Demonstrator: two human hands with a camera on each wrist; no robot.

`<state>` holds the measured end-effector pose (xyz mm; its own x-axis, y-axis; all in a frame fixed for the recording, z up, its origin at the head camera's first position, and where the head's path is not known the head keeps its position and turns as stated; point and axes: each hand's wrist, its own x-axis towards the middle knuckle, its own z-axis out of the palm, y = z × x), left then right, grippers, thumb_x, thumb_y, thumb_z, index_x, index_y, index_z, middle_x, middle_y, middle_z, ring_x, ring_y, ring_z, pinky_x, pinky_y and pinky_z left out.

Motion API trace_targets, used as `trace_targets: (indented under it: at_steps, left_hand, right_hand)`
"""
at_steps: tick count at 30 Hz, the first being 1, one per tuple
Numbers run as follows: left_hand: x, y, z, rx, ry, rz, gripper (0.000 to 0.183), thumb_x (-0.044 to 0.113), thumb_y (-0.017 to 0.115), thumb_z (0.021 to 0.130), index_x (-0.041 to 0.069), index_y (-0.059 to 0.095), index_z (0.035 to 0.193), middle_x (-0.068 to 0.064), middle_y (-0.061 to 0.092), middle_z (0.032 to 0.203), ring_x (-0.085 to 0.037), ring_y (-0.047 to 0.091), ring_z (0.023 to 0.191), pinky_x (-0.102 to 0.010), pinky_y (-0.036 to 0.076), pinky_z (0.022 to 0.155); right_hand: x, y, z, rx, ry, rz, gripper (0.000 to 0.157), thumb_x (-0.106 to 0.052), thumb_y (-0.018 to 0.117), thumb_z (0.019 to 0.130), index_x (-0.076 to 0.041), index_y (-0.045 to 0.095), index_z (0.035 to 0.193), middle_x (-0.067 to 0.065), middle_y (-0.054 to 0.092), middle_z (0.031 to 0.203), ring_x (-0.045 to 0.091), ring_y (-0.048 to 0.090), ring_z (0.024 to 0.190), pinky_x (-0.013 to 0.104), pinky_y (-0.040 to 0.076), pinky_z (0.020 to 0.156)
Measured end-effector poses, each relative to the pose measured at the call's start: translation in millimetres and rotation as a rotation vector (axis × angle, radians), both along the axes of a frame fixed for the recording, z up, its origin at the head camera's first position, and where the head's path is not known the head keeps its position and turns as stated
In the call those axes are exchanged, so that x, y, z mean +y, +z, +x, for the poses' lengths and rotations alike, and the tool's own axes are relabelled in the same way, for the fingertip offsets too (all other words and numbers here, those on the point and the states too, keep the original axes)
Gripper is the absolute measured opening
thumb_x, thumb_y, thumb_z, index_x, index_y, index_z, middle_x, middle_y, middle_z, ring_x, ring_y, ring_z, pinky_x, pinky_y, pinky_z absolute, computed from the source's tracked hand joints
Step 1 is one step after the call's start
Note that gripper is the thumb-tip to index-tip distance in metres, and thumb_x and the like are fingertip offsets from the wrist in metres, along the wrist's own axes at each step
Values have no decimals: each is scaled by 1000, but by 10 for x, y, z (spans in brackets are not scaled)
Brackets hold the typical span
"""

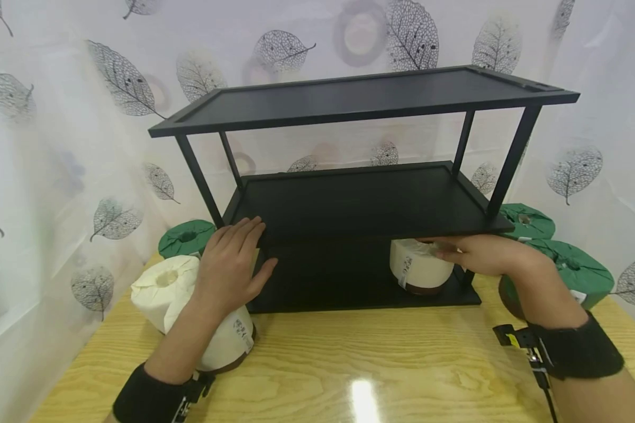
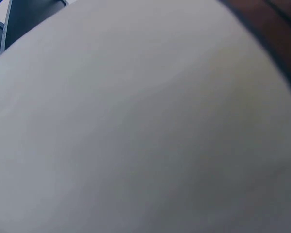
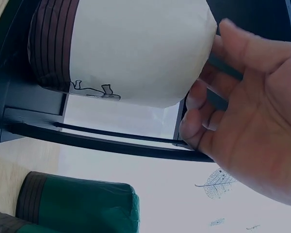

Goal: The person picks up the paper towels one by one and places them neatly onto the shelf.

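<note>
Roll (image 1: 417, 269) | right hand (image 1: 478, 254) at top end | some fingertips hidden

A glare spot (image 1: 364, 402) is shown on the wood-grain bench (image 1: 307, 346), betw. L & R edges. One grn. roll (image 1: 173, 242) is set nr. far L corner; two grn. rolls (image 1: 587, 275) are set nr. far R corner. Wht. curtain (image 1: 317, 17) w/ grey leaf prints is hung behind far & L edges.

A curtained tabletop set-up, wider room indeterminable: leaf-printed sheeting (image 1: 58, 194) hangs beyond the left and right edges of my wood-grain table (image 1: 307, 364), which bears a black rack (image 1: 349, 200); device-bearing bands (image 1: 577, 351) circle my wrists.
</note>
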<state>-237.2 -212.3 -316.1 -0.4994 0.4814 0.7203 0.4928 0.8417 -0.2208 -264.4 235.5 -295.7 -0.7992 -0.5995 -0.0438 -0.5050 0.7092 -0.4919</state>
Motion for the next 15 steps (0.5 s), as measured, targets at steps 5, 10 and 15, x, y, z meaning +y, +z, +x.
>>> trace_targets:
  at_steps: [5,10,15]
  left_hand:
    - [2,-1,-8,6,0,2,62,36,75,83,-4,61,128,-22,64,130,-38,61,121,-54,48,101]
    - [-2,-5,-5,-3,5,-2,61,37,72,86,-4,61,129,-21,64,131,-38,60,122,-53,47,101]
    - [1,0,-6,0,1,-1,60,37,72,86,-4,61,129,-22,64,131,-38,60,122,-53,47,102]
  right_hand:
    - [-23,-34,-19,35,-21,-37,44,-10,54,102,-7,51,146,21,50,146,43,49,134,59,46,102]
    - [-22,-56,-37,54,-25,-49,45,-11,58,101,-8,51,145,18,55,143,41,52,131,58,47,102]
    - [8,-17,-13,97,-13,-18,54,-20,72,93,-8,50,141,15,56,138,41,53,130,59,47,101]
